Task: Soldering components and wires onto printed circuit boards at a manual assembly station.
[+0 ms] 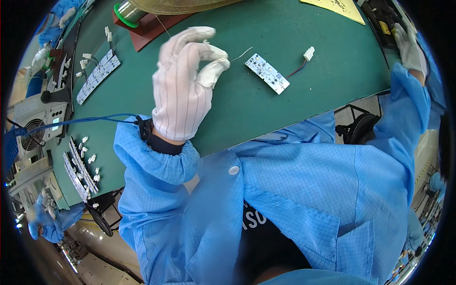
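My left hand [187, 83], in a white striped glove with a blue corded wrist strap, is raised over the green mat. Its thumb and index finger are closed in a pinch on thin solder wire [241, 53], whose free end points toward a small white circuit board [267, 73]. Red and dark leads join that board to a white connector [308, 53]. At the far right edge, my gloved right hand [411, 49] reaches to a black tray [383, 23] with something yellow in it. Its fingers look stretched out, with nothing visible in them.
A solder spool [129, 13] with a green rim sits on a reddish-brown stand [142, 39]. Circuit boards with connectors [98, 78] lie at left, and more strips [80, 166] lie below. A grey bench unit [40, 121] stands far left. Yellow paper [337, 8] lies at the back.
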Demonstrator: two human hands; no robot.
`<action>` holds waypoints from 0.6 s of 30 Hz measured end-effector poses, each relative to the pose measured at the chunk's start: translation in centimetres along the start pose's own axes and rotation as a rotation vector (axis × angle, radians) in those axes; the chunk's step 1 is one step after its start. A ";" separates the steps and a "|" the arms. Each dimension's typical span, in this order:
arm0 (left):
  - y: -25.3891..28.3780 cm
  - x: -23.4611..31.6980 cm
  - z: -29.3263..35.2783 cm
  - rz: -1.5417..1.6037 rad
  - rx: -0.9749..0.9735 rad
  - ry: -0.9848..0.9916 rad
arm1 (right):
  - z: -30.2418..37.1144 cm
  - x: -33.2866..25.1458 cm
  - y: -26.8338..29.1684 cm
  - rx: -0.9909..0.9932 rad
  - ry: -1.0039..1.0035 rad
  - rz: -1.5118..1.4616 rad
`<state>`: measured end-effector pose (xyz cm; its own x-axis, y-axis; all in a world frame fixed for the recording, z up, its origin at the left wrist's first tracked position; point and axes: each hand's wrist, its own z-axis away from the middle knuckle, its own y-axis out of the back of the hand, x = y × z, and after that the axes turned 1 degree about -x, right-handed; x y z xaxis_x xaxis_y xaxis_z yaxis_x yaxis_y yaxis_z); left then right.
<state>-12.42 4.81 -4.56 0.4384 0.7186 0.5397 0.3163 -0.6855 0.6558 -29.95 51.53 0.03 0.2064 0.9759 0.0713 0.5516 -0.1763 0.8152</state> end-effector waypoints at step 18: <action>-0.1 1.4 -1.2 -0.273 -0.014 -0.099 | 13.9 -16.1 8.1 0.025 0.670 -1.575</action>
<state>-12.87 5.98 -3.24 0.4192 0.8608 0.2885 0.4223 -0.4662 0.7774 -17.60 32.58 -2.55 -0.8532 0.0749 -0.5162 -0.1119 0.9403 0.3213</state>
